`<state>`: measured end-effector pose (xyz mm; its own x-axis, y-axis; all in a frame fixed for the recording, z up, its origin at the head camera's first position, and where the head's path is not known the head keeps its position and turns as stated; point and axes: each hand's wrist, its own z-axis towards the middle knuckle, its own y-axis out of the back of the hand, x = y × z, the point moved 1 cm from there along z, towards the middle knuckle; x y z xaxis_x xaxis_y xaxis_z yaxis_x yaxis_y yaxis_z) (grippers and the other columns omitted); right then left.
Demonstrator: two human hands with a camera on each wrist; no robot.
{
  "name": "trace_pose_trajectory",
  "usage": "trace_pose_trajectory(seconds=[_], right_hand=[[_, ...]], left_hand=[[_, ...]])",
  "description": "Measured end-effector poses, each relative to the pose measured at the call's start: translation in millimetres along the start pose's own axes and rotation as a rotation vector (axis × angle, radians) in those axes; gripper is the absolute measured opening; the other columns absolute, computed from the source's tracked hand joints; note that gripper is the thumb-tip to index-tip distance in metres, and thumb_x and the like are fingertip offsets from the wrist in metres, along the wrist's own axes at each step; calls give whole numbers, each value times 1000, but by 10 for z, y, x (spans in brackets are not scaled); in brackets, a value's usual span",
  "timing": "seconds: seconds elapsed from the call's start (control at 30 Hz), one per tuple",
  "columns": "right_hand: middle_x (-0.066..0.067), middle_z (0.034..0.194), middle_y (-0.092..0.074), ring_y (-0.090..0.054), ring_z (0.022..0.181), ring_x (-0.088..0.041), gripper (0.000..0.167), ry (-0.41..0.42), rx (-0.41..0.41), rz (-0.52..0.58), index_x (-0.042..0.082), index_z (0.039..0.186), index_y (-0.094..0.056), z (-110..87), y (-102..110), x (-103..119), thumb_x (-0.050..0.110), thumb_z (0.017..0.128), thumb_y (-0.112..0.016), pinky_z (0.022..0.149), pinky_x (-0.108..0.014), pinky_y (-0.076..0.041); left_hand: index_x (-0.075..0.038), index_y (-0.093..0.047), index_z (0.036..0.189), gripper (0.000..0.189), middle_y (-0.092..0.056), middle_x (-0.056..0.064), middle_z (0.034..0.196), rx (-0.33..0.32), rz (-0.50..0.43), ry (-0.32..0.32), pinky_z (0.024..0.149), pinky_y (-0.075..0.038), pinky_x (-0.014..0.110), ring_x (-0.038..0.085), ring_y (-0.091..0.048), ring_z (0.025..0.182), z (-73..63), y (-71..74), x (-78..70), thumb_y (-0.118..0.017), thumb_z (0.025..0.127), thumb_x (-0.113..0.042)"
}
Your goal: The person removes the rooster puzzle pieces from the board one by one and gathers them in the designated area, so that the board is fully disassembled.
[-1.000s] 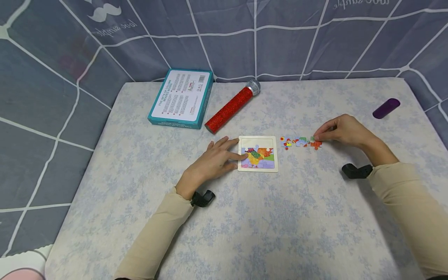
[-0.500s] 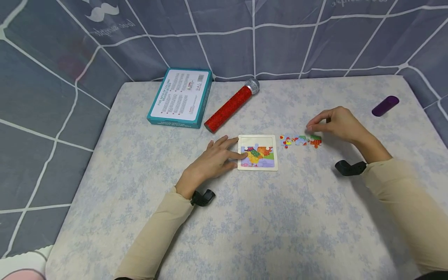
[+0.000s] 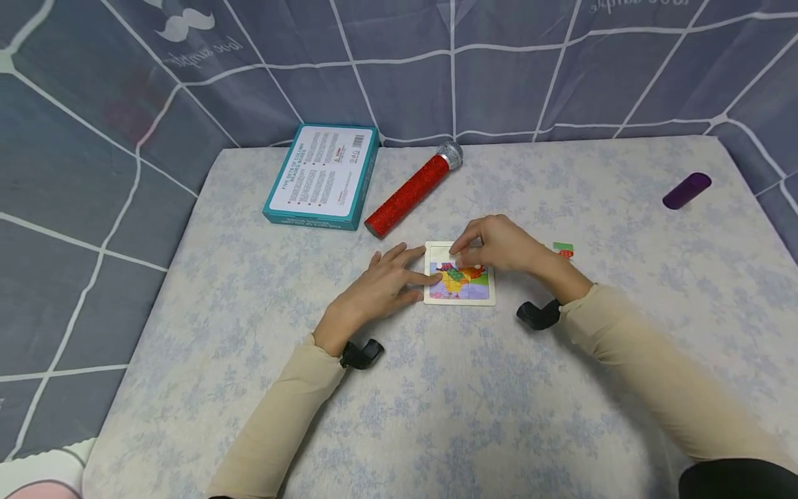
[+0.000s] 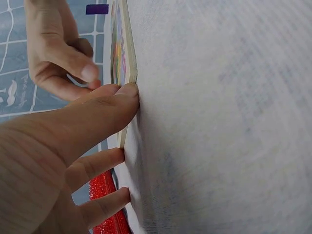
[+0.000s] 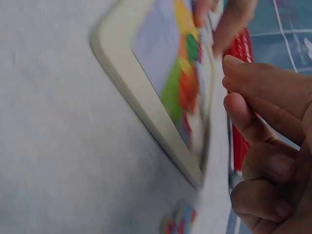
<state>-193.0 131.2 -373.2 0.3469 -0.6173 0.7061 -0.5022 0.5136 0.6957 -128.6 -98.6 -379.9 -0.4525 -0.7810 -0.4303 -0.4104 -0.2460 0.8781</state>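
A square jigsaw puzzle tray (image 3: 459, 302) lies on the table; its lower part shows a colourful bird picture, and bare pale wood shows at its top. My left hand (image 3: 384, 285) rests at the tray's left side, fingers spread and fairly straight. Its thumb (image 4: 127, 92) touches the tray edge in the left wrist view, with the index finger over the picture. My right hand (image 3: 499, 244) is over the tray's upper right, thumb and index tips together. No piece shows between them in the right wrist view. A green-and-red puzzle piece (image 3: 564, 250) lies farther right, partly hidden.
Behind the tray lie a red glitter microphone (image 3: 411, 194) and a teal-edged box (image 3: 324, 172). A dark purple cylinder (image 3: 687, 190) lies at the far right. Another loose puzzle piece (image 5: 181, 218) shows in the right wrist view. A grey-blue curtain (image 3: 405, 83) hangs behind the table.
My right hand has moved left from above the loose pieces to the tray. It now covers or hides most of that row of pieces. The left hand has stayed in place.
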Motion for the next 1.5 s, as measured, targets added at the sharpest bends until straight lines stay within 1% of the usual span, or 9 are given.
trace_pose_trajectory(seconds=[0.07, 0.17, 0.37, 0.5, 0.8, 1.1, 1.23, 1.33, 1.5], right_hand=[[0, 94, -69, -58, 87, -18, 19, 1, 20, -30, 11, 102, -79, 21, -63, 26, 15, 83, -79, 75, -33, -45], [2, 93, -68, -58, 89, -18, 20, -1, 29, -64, 12, 100, -79, 32, -127, 49, 16, 81, -81, 76, -33, -45], [2, 92, -67, -57, 86, -17, 17, -7, 20, -75, 14, 97, -79, 45, -184, 59, 17, 80, -82, 74, -33, -45], [1, 92, -67, -56, 85, -17, 15, -14, 20, -66, 14, 95, -79, 54, -191, 68, 16, 80, -82, 74, -33, -45], [0, 90, -69, -56, 81, -17, 14, -54, 28, -43, 13, 93, -78, 73, -200, 95, 14, 80, -82, 71, -31, -44], [1, 87, -69, -53, 75, -17, 14, -94, 27, -26, 13, 92, -78, 71, -199, 108, 15, 79, -82, 65, -31, -41], [2, 84, -69, -52, 71, -17, 14, -104, 28, -7, 13, 93, -78, 71, -200, 104, 14, 79, -82, 64, -31, -40], [2, 83, -68, -52, 68, -17, 14, -107, 28, 6, 14, 93, -78, 69, -201, 98, 14, 80, -81, 67, -32, -40], [2, 84, -69, -52, 66, -16, 14, -108, 31, 20, 14, 93, -77, 68, -205, 86, 14, 80, -81, 67, -32, -40]], left_hand=[[-28, -59, 136, 44, -29, 12, 159, 2, 2, -3, 110, -16, 68, 41, -18, 146, 1, -2, 2, -69, 94, -21], [-28, -59, 136, 44, -29, 12, 159, 3, 0, -11, 110, -17, 68, 41, -17, 146, 0, -2, 7, -68, 94, -21], [-26, -58, 138, 50, -26, 12, 160, 23, -24, -37, 111, -13, 68, 40, -14, 147, -22, 7, 36, -72, 91, -28], [-25, -57, 139, 52, -25, 12, 160, 28, -37, -41, 112, -11, 68, 40, -13, 148, -31, 8, 43, -72, 89, -32], [-26, -60, 136, 48, -26, 12, 160, 5, -32, -33, 110, -14, 70, 41, -14, 147, -19, -7, 25, -73, 89, -27], [-30, -65, 130, 40, -24, 17, 159, 16, -13, -70, 106, -12, 75, 46, -11, 146, -21, -18, 13, -71, 91, -25], [-29, -65, 130, 43, -23, 17, 160, 31, -27, -63, 106, -10, 75, 46, -10, 146, -25, -6, 6, -74, 88, -29], [-28, -65, 131, 48, -21, 16, 160, 50, -38, -53, 107, -8, 74, 45, -8, 147, -28, 5, -1, -76, 84, -32], [-27, -64, 132, 53, -20, 15, 161, 68, -36, -44, 108, -7, 73, 45, -7, 147, -30, 21, -10, -79, 81, -35]])
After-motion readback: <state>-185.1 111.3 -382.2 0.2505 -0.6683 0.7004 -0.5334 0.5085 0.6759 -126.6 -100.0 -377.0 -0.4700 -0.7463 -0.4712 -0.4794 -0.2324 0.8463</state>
